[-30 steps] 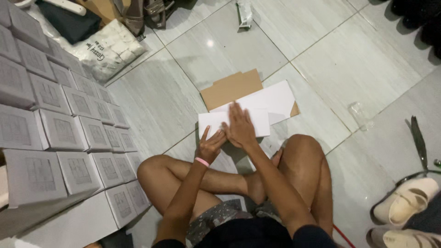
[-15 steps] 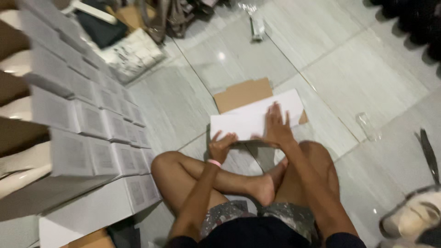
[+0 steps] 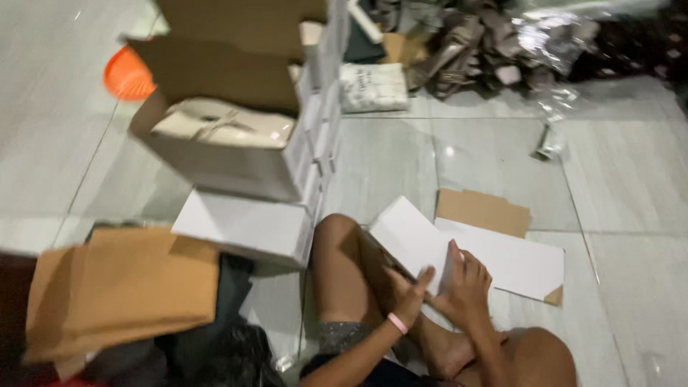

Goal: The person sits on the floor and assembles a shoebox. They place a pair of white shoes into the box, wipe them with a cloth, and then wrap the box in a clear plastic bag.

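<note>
Head view: seated cross-legged on the floor, the person folds a white card sheet [image 3: 412, 240] over the knees. The left hand [image 3: 414, 292] grips its lower edge; the right hand [image 3: 467, 283] curls around the fold. More flat sheets [image 3: 516, 261] lie just beside. Pressing evenly along the crease should keep it straight.

We hold a white folded cardboard sheet [image 3: 416, 240] in both hands, left hand [image 3: 416, 292] and right hand [image 3: 466, 283], above the tiled floor [image 3: 631, 201].
</note>
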